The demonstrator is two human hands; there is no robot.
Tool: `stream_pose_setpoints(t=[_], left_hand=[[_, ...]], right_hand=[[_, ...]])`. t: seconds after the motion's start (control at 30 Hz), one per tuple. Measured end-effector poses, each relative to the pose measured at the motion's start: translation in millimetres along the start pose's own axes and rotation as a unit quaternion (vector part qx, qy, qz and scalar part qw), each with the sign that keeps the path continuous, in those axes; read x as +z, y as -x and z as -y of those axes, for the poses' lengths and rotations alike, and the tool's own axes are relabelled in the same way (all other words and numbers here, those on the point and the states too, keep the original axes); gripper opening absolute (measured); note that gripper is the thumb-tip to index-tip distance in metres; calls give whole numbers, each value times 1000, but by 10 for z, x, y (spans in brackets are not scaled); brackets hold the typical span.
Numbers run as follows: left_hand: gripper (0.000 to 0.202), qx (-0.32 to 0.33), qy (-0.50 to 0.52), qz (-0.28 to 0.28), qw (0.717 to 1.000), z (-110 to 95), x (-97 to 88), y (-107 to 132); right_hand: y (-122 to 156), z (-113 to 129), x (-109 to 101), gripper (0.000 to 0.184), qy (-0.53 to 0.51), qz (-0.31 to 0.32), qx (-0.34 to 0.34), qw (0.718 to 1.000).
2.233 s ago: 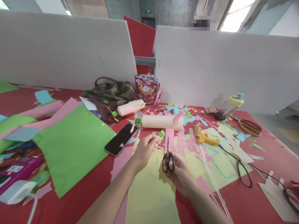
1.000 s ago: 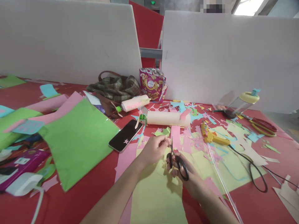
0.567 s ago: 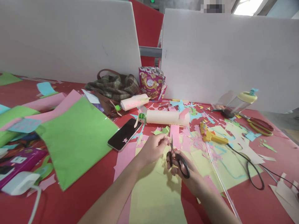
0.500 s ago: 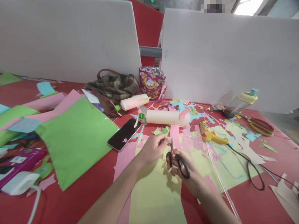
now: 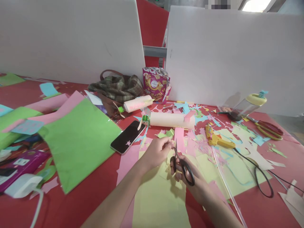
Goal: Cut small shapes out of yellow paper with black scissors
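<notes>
My left hand (image 5: pixel 158 152) is in front of me over the yellow sheet (image 5: pixel 154 199). Its fingers (image 5: pixel 169 144) are pinched shut on a small scrap (image 5: pixel 171 148), which is too tiny for me to tell its colour or shape. My right hand (image 5: pixel 191 180) sits just beside it, nearer to me. Its fingers are curled through the black loops of the scissors (image 5: pixel 182 164) and grip them. The blades point away from me and up toward my left fingertips, meeting the scrap there. They look nearly closed, though I cannot tell for sure.

Both hands hover above the yellow sheet, which lies on the red table (image 5: pixel 90 202) among pink strips and cuttings. To my left a phone (image 5: pixel 128 137) lies face up, just beside the edge of a big green sheet (image 5: pixel 78 139). Beyond my hands a paper roll (image 5: pixel 169 120) lies on its side. A yellow glue gun (image 5: pixel 215 139) rests to the right of it, with its black cord trailing toward me. Farther back, a plaid bag (image 5: pixel 116 87) and a snack bag (image 5: pixel 155 83) stand against the white boards. Far right, a bottle (image 5: pixel 248 106) lies tilted near a second pair of scissors with red and yellow handles (image 5: pixel 269 129).
</notes>
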State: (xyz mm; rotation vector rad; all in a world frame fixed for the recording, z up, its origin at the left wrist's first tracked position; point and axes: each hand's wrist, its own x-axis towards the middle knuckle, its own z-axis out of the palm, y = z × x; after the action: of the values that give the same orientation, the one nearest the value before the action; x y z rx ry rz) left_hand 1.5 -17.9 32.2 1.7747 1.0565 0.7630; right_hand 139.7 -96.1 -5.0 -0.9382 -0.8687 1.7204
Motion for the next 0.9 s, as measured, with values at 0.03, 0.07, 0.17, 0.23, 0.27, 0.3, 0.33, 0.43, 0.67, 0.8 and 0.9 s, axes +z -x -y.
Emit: stream_pose_setpoints(t=[0.03, 0.07, 0.17, 0.23, 0.27, 0.3, 0.33, 0.43, 0.67, 0.8, 0.9], left_hand=[[23, -1, -2, 0, 1000, 2, 2, 1], [23, -2, -6, 1, 1000, 5, 4, 2], [22, -5, -17, 6, 1000, 7, 10, 11], [23, -9, -15, 9, 1000, -2, 11, 18], [23, -11, -13, 10, 1000, -8, 12, 22], [24, -13, -11, 11, 1000, -14, 14, 25], [23, -15, -9, 12, 1000, -19, 16, 28], [22, -17, -7, 8, 1000, -30, 26, 34], [23, -29, -23, 18, 999, -86, 33, 7], [24, -25, -41, 36, 998, -128, 26, -24], [24, -10, -44, 45, 998, -151, 27, -53]], right_hand=[[-2, 3, 3, 32, -2, -1, 0, 1000], [-3, 9, 6, 32, -2, -1, -1, 1000], [-7, 25, 13, 33, 5, -2, -7, 1000], [-5, 30, 10, 33, 9, -2, -12, 1000], [-3, 30, 7, 32, 11, -1, -14, 1000], [1, 29, 4, 32, 13, 1, -15, 1000], [5, 27, 1, 32, 15, 4, -16, 1000], [16, 26, -1, 32, 19, 12, -20, 1000], [6, 49, -15, 35, 13, 14, -41, 999], [8, 65, -31, 38, 1, 23, -47, 999], [15, 96, -21, 37, -2, 28, -51, 998]])
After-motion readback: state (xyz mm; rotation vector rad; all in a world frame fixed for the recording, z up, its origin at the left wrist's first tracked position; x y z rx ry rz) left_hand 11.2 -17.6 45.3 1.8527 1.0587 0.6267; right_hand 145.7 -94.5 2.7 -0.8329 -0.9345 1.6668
